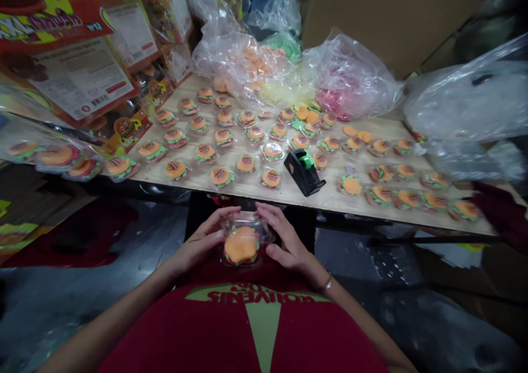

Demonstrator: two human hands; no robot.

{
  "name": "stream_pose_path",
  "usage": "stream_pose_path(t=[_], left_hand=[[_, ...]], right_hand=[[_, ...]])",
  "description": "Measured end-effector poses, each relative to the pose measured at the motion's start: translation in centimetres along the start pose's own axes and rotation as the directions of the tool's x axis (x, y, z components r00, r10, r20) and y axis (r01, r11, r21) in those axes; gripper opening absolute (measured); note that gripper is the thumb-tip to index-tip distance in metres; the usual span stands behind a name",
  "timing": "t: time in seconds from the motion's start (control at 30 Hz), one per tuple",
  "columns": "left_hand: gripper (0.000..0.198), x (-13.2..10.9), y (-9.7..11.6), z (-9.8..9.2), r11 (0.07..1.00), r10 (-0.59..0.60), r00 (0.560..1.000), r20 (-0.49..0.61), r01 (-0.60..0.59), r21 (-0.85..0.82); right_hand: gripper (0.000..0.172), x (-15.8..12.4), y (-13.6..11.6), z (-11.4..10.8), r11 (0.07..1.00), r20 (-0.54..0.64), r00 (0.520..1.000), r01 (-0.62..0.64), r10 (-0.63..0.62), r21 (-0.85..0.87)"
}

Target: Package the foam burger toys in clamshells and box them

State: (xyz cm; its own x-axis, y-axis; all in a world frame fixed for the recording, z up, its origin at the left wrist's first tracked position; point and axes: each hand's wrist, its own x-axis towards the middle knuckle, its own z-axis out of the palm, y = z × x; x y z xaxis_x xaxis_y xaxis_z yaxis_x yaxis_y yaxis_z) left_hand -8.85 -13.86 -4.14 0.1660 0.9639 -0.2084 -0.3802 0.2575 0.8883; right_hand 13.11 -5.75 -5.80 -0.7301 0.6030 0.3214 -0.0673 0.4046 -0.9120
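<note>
Close to my body, below the table's front edge, I hold a clear plastic clamshell box (247, 219) with a gummy burger (241, 245) inside. My left hand (205, 235) grips the box from the left, fingers curved over its upper edge. On the opposite side, my right hand (287, 240) has its fingers at the top corner and the thumb by the right side. The burger has an orange bun with green and red layers beneath. Whether the lid is fully closed I cannot tell.
Many boxed burgers (223, 176) cover the wooden table (198, 188). A black tape dispenser (303, 172) with green tape stands near the front edge. Plastic bags (346, 78) of coloured pieces lie behind. Printed display cartons (78, 70) stand left; clear plastic packaging (466, 109) sits right.
</note>
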Motion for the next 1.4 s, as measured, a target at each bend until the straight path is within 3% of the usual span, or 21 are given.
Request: stream_pose_path(t=[0.07, 0.17, 0.27, 0.37, 0.47, 0.57, 0.63, 0.7, 0.83, 1.23, 1.33, 1.4], left_hand=[[0.057, -0.9, 0.5, -0.9, 0.996, 0.024, 0.993, 0.113, -0.033, 0.079], [0.067, -2.3, 1.3, -1.7, 0.972, -0.043, 0.972, 0.231, -0.013, 0.235], [0.063, -3.1, 1.2, -2.0, 0.879, 0.004, 0.993, 0.116, -0.059, 0.474], [0.051, -3.0, 0.0, -1.8, 0.757, 0.252, 0.967, 0.027, -0.215, 0.618], [0.034, -2.2, -0.9, -0.9, 0.741, 0.331, 0.942, 0.053, -0.295, 0.604], [0.02, -0.9, -0.9, 0.3, 0.837, 0.307, 0.945, -0.117, -0.21, 0.506], [0.018, 0.1, -0.8, 1.1, 0.936, 0.223, 0.937, -0.269, -0.129, 0.327], [0.019, 0.8, -0.8, 1.6, 0.992, 0.093, 0.933, -0.349, -0.054, 0.118], [0.025, 1.3, -0.7, 2.1, 0.998, -0.041, 0.926, -0.375, 0.018, -0.065], [0.026, 2.0, -0.9, 1.9, 0.999, -0.035, 0.908, -0.418, 0.045, 0.015], [0.026, 2.1, -0.2, 2.1, 0.993, 0.034, 0.919, -0.394, 0.012, 0.113], [0.023, 1.9, 0.4, 2.3, 0.961, 0.149, 0.918, -0.369, -0.047, 0.272]], right_hand=[[0.065, -0.5, -0.6, -0.6, 0.998, 0.14, 0.99, 0.031, -0.023, -0.052], [0.062, -0.6, -1.1, -0.7, 0.998, 0.273, 0.96, -0.046, 0.054, -0.036], [0.062, -0.2, -1.0, -0.1, 0.992, 0.281, 0.952, -0.125, 0.12, 0.0], [0.062, 0.2, -0.4, 0.6, 0.987, 0.259, 0.954, -0.161, 0.15, 0.022], [0.053, 0.3, 0.3, 1.3, 0.988, 0.191, 0.971, -0.151, 0.146, 0.013], [0.036, 0.5, 0.6, 1.5, 0.988, -0.004, 0.988, -0.155, 0.155, 0.005], [0.024, 0.9, 0.6, 1.5, 0.986, -0.16, 0.973, -0.165, 0.166, 0.019], [0.017, 1.3, 0.5, 1.4, 0.985, -0.253, 0.952, -0.17, 0.173, 0.032], [0.015, 1.6, 0.4, 1.4, 0.977, -0.266, 0.94, -0.211, 0.214, 0.041], [0.017, 1.5, 0.7, 1.5, 0.971, -0.3, 0.928, -0.237, 0.22, -0.021], [0.022, 1.3, 1.3, 1.3, 0.955, -0.329, 0.897, -0.26, 0.294, 0.145], [0.028, 0.1, 2.4, 0.6, 0.906, -0.385, 0.835, -0.28, 0.393, 0.319]])
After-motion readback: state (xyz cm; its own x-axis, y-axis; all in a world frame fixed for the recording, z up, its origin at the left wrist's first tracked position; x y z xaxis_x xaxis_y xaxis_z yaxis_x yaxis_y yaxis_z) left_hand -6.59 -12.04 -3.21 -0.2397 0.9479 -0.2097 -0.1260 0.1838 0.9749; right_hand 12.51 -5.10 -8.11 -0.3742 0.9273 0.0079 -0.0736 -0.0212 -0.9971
